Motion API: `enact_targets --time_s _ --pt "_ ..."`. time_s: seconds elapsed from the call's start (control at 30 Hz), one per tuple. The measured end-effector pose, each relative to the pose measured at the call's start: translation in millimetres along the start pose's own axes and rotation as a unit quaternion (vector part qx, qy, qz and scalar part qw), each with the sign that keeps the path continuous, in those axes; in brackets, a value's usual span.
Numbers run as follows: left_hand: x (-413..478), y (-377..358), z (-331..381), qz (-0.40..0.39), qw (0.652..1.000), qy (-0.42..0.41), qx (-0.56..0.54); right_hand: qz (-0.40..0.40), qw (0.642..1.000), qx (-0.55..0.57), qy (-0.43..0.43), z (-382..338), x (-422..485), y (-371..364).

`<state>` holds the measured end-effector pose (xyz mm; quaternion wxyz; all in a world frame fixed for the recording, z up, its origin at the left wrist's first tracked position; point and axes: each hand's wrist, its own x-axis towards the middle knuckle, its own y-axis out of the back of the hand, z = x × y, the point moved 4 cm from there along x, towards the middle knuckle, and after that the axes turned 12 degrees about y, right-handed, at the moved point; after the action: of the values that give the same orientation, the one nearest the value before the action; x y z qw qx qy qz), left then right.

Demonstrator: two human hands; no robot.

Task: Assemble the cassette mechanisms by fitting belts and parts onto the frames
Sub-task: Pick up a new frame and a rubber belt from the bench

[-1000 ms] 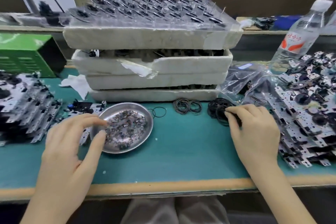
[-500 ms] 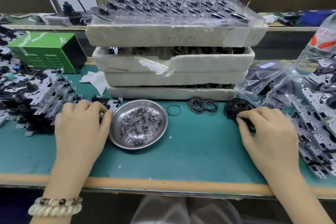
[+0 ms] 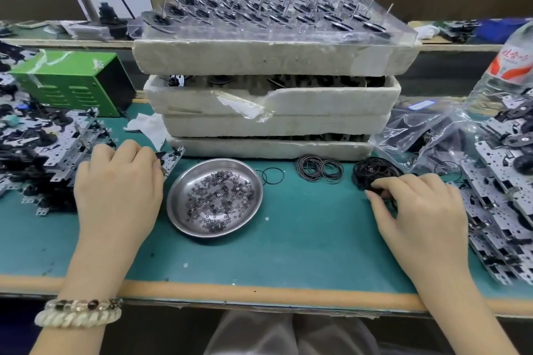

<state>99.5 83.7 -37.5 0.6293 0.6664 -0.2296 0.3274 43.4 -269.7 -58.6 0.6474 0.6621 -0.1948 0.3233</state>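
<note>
Bench point(image 3: 302, 253) with a green mat and a tan front edge fills the view. Stack of white foam trays point(image 3: 268, 121) stands at the back centre, topped by a clear tray point(image 3: 277, 14) of dark discs on upright pins. Piles of metal frames lie to either side: left pile point(image 3: 37, 153) beside a green box point(image 3: 72, 81), right pile point(image 3: 501, 204) below a water bottle point(image 3: 507, 72) and next to crumpled clear bags point(image 3: 418, 135). Left hand point(image 3: 118, 190), two bracelets point(image 3: 78, 314) at its wrist, lies palm down between left pile and dish, fingers curled over a single frame point(image 3: 173, 157) that pokes out beyond the fingertips; how firmly it is gripped is hidden. Right hand point(image 3: 421, 210) sits at the near edge of the belt heap point(image 3: 372, 171), thumb and curled fingers pinching black belts there. Steel dish point(image 3: 178, 202) rests on the mat between the hands, in front of the trays. Smaller bunch of belts point(image 3: 318, 168) lies left of the heap, and a lone belt point(image 3: 272, 174) touches the dish rim. Small dark washers point(image 3: 219, 199) are scattered inside the dish.
</note>
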Motion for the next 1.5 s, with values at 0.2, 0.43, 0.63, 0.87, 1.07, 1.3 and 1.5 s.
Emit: enact_targets --time_s 0.2,0.43,0.63,0.87,1.07,1.3,1.5 --pt "6.9 8.9 -12.9 0.034 0.998 0.041 -0.015 -0.025 0.999 -0.024 -0.011 1.0 -0.4 -2.7" --pt "14.8 34.7 -16.3 0.008 0.993 0.071 -0.091 -0.018 0.998 -0.058 0.019 -1.3 0.1 -6.6" --pt "20.4 84.1 10.6 -0.039 0.976 0.042 -0.209 -0.024 0.998 -0.058 0.000 -2.4 1.3 -4.9" --pt "1.4 111.9 78.4 -0.148 0.895 0.048 -0.418 -0.029 0.996 0.038 -0.075 0.5 2.7 0.0" --pt "-46.3 76.8 143.1 -0.367 0.723 0.203 -0.549 -0.001 0.947 0.228 -0.227 21.0 -4.0 -2.3" --pt "-44.6 36.7 141.8 -0.439 0.709 0.258 -0.488 0.059 0.922 0.293 -0.246 25.9 -7.5 2.2" --pt "-44.8 38.2 136.9 -0.393 0.765 0.251 -0.444 0.115 0.905 0.320 -0.256 27.7 -9.1 5.9"
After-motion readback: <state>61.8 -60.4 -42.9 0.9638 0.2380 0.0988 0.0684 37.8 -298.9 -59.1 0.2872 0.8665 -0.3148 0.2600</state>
